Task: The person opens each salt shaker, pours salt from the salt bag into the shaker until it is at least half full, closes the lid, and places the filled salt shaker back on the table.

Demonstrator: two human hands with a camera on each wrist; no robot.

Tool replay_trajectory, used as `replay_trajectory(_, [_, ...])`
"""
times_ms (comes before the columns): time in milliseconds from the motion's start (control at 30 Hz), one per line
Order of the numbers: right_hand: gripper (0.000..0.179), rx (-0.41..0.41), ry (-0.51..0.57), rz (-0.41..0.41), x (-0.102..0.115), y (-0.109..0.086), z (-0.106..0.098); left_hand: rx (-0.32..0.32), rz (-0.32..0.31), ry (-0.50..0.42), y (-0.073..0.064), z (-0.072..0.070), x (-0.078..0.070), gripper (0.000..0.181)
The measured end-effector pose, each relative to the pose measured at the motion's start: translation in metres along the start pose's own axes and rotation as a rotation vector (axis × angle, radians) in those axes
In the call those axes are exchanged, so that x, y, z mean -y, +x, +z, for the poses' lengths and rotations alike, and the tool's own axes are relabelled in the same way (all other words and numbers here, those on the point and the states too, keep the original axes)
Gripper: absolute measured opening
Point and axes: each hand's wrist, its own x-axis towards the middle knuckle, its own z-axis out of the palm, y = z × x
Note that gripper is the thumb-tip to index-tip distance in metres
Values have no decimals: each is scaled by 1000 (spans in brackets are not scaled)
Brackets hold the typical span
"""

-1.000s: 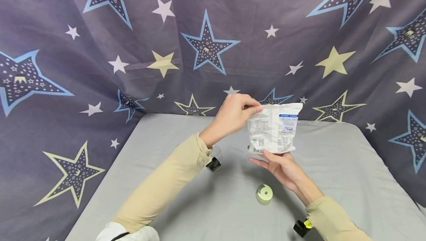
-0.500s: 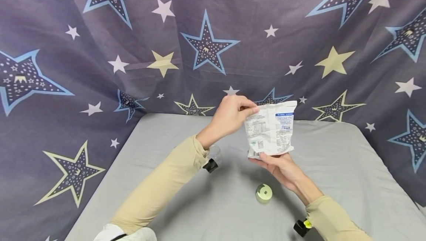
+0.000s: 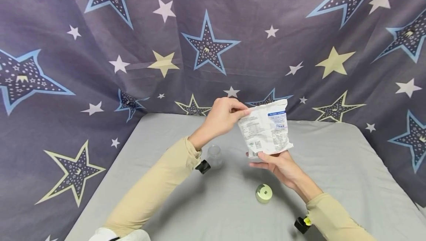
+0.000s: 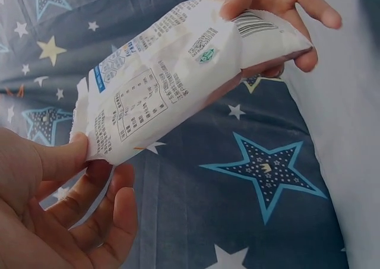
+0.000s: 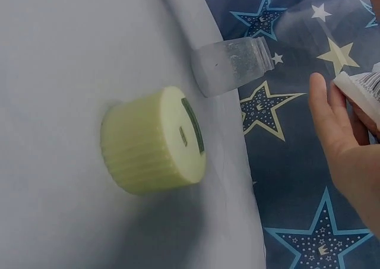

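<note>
A white plastic packet [image 3: 264, 128] with printed text, a blue label and a barcode is held up above the grey surface, tilted to the left. My left hand [image 3: 224, 117] pinches its upper left corner between thumb and fingers, as the left wrist view also shows. At the bottom edge my right hand [image 3: 281, 167] grips the packet, thumb on the printed side and other fingers behind. Below the packet a pale green ribbed lid [image 5: 151, 141] sits on the surface. A clear open-topped jar [image 5: 231, 66] stands upright beyond the lid, near my left wrist.
Grey cloth [image 3: 226, 211] covers the flat surface. A dark curtain [image 3: 213, 81] printed with stars hangs behind it and along both sides. Black wrist cameras hang below my sleeves, the left one [image 3: 203, 167] close to the jar.
My left hand has moved left and slightly down, tilting the packet's top to the left. More of the jar shows from behind my sleeve. My right hand has stayed nearly in place.
</note>
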Motion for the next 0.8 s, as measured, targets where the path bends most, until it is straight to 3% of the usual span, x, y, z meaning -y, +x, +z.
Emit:
replay_trajectory(400, [52, -100, -43, 6, -6, 5, 3, -7, -10, 22, -9, -4, 16, 11])
replay_trajectory(667, [56, -126, -163, 11, -9, 8, 3, 21, -16, 52, -14, -9, 24, 10])
replay_trajectory(800, [65, -139, -237, 1, -11, 11, 5, 37, -27, 60, -18, -12, 28, 10])
